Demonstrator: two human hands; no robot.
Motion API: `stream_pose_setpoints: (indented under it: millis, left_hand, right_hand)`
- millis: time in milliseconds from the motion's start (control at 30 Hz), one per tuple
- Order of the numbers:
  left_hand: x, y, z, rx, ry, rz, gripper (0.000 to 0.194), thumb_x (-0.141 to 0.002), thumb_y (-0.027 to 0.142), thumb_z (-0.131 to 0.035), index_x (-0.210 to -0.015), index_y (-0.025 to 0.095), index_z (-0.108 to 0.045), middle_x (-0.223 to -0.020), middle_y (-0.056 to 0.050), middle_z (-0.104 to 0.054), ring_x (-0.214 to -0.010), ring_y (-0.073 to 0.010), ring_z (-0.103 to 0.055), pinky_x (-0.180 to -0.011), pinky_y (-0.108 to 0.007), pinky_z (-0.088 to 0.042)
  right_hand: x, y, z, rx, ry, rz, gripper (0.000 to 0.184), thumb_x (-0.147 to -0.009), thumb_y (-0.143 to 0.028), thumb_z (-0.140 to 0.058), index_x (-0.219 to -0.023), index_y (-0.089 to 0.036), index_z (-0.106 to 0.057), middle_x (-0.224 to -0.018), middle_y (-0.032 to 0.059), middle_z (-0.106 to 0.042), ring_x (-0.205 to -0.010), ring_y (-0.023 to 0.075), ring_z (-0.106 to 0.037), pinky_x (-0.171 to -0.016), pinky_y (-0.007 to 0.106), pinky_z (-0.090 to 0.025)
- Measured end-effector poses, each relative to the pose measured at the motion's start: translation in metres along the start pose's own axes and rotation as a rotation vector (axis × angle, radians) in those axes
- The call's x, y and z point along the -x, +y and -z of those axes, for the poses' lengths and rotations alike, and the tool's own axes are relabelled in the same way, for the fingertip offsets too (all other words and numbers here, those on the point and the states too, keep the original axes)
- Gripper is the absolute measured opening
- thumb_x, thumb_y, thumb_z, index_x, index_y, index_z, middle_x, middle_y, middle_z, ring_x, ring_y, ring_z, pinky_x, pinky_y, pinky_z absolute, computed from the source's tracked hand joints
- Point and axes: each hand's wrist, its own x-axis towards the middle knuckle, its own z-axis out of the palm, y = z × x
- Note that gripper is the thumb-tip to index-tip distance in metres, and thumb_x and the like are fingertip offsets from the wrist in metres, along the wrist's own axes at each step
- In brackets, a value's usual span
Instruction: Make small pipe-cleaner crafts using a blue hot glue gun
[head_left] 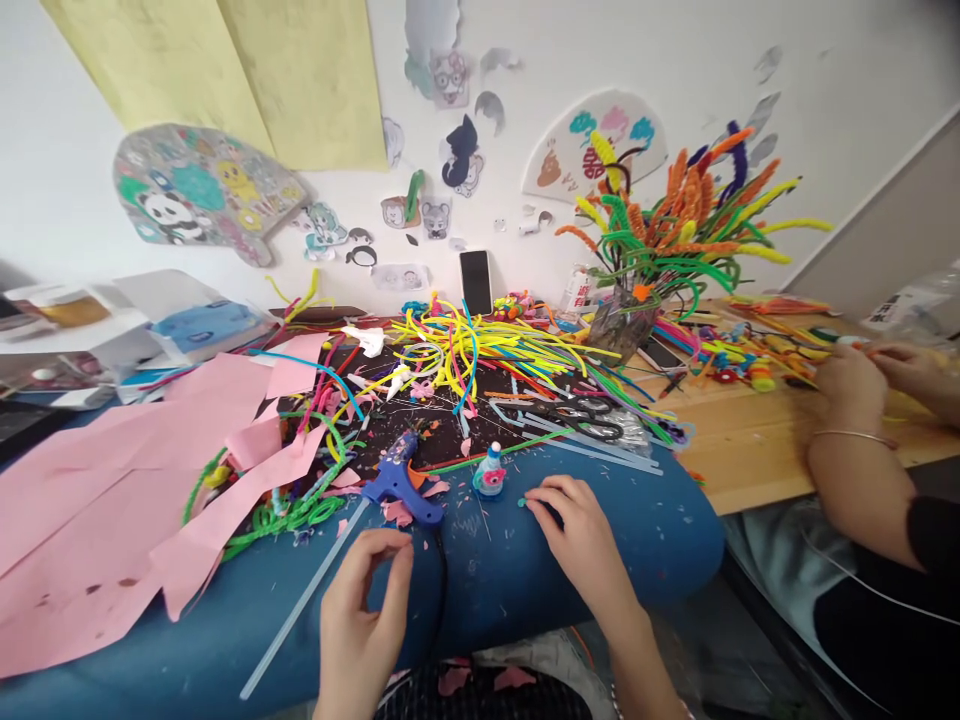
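Note:
My right hand [581,530] pinches a small teal piece [523,502] between thumb and fingertips, just above the blue table cover. My left hand [367,605] is closed in a pinch, thumb and forefinger tips together; whatever is between them is too small to make out. Between and beyond my hands stands a small blue figure with a pink patch and a white top [490,475]. A blue glue gun [405,485] lies above my left hand, a long clear glue stick [304,600] coming out of its back end.
Pink paper sheets [97,500] spread over the left side. Yellow pipe cleaners [480,345] are heaped behind, near black scissors [592,415] and a phone [475,282]. A vase [622,325] of pipe-cleaner stems stands at back right. Another person's hands [855,375] work at the wooden table.

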Motion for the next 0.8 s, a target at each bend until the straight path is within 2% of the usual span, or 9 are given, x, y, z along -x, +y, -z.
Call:
stream_pose_setpoints:
  millis: [133, 300, 367, 467, 567, 633, 667, 733, 800]
  left_hand:
    - [0.003, 0.007, -0.008, 0.046, -0.082, -0.027, 0.006, -0.084, 0.024, -0.065, -0.086, 0.023, -0.069, -0.084, -0.003, -0.066, -0.079, -0.0191, -0.063, -0.073, -0.026, -0.050]
    - [0.007, 0.012, -0.018, 0.168, -0.331, -0.062, 0.020, -0.085, 0.021, -0.066, -0.102, 0.026, -0.074, -0.093, -0.006, -0.067, -0.081, -0.0196, -0.066, -0.074, -0.028, -0.054]
    - [0.007, 0.012, -0.020, 0.226, -0.349, -0.036, 0.017, -0.085, 0.022, -0.066, -0.099, 0.026, -0.076, -0.090, -0.006, -0.067, -0.080, -0.0198, -0.065, -0.072, -0.029, -0.054]
    - [0.007, 0.011, -0.015, 0.289, -0.277, 0.032, 0.009, -0.083, 0.024, -0.069, -0.086, 0.023, -0.078, -0.085, -0.006, -0.065, -0.074, -0.0189, -0.063, -0.065, -0.027, -0.054]
    - [0.007, 0.012, -0.002, 0.311, -0.172, 0.060, 0.008, -0.081, 0.025, -0.071, -0.076, 0.022, -0.077, -0.079, -0.005, -0.064, -0.068, -0.0173, -0.061, -0.060, -0.026, -0.052]
    - [0.008, 0.014, 0.010, 0.275, -0.090, 0.054, 0.010, -0.079, 0.026, -0.073, -0.071, 0.021, -0.075, -0.076, -0.004, -0.064, -0.071, -0.0178, -0.062, -0.062, -0.025, -0.052]
    - [0.008, 0.015, 0.017, 0.258, -0.044, 0.061, 0.011, -0.079, 0.027, -0.073, -0.070, 0.020, -0.075, -0.077, -0.005, -0.065, -0.073, -0.0182, -0.062, -0.064, -0.024, -0.052]
    - [0.007, 0.016, 0.032, 0.255, 0.045, 0.106, 0.013, -0.078, 0.031, -0.074, -0.071, 0.020, -0.074, -0.079, -0.005, -0.067, -0.073, -0.0181, -0.063, -0.064, -0.024, -0.052]
    - [0.006, 0.016, 0.048, 0.289, 0.132, 0.170, 0.015, -0.077, 0.035, -0.074, -0.075, 0.019, -0.074, -0.079, -0.004, -0.068, -0.070, -0.0167, -0.063, -0.064, -0.024, -0.053]
  right_hand:
    - [0.004, -0.019, 0.001, -0.203, 0.034, -0.050, 0.017, -0.093, -0.027, -0.052, -0.087, -0.023, -0.067, -0.090, 0.0061, -0.067, -0.087, 0.0242, -0.061, -0.080, 0.039, -0.049]
    - [0.024, -0.065, -0.013, -0.860, -0.153, -0.250, 0.016, -0.090, -0.035, -0.058, -0.088, -0.021, -0.066, -0.076, 0.0021, -0.070, -0.069, 0.0171, -0.066, -0.066, 0.028, -0.054]
    - [0.028, -0.080, -0.024, -1.059, -0.192, -0.309, 0.018, -0.087, -0.038, -0.063, -0.086, -0.020, -0.063, -0.074, 0.0007, -0.069, -0.063, 0.0144, -0.065, -0.061, 0.025, -0.054]
    - [0.026, -0.094, -0.036, -1.191, -0.248, -0.339, 0.022, -0.085, -0.040, -0.067, -0.083, -0.020, -0.061, -0.073, -0.0005, -0.067, -0.059, 0.0126, -0.063, -0.059, 0.024, -0.054]
    - [0.018, -0.101, -0.041, -1.190, -0.343, -0.295, 0.022, -0.086, -0.041, -0.065, -0.084, -0.020, -0.060, -0.072, -0.0005, -0.067, -0.061, 0.0140, -0.065, -0.060, 0.026, -0.055]
    - [0.010, -0.104, -0.042, -1.099, -0.386, -0.200, 0.020, -0.090, -0.040, -0.059, -0.086, -0.021, -0.061, -0.074, 0.0009, -0.069, -0.067, 0.0159, -0.067, -0.065, 0.027, -0.055]
    - [0.005, -0.106, -0.044, -1.007, -0.372, -0.125, 0.019, -0.093, -0.038, -0.055, -0.088, -0.021, -0.062, -0.079, 0.0025, -0.070, -0.073, 0.0173, -0.068, -0.071, 0.030, -0.056]
    - [-0.006, -0.111, -0.050, -0.715, -0.259, 0.024, 0.019, -0.096, -0.034, -0.050, -0.095, -0.022, -0.065, -0.096, 0.0071, -0.070, -0.092, 0.0223, -0.066, -0.085, 0.038, -0.053]
    - [-0.016, -0.116, -0.061, -0.337, -0.131, 0.114, 0.022, -0.092, -0.034, -0.056, -0.107, -0.021, -0.064, -0.110, 0.0129, -0.066, -0.106, 0.0307, -0.059, -0.093, 0.049, -0.047]
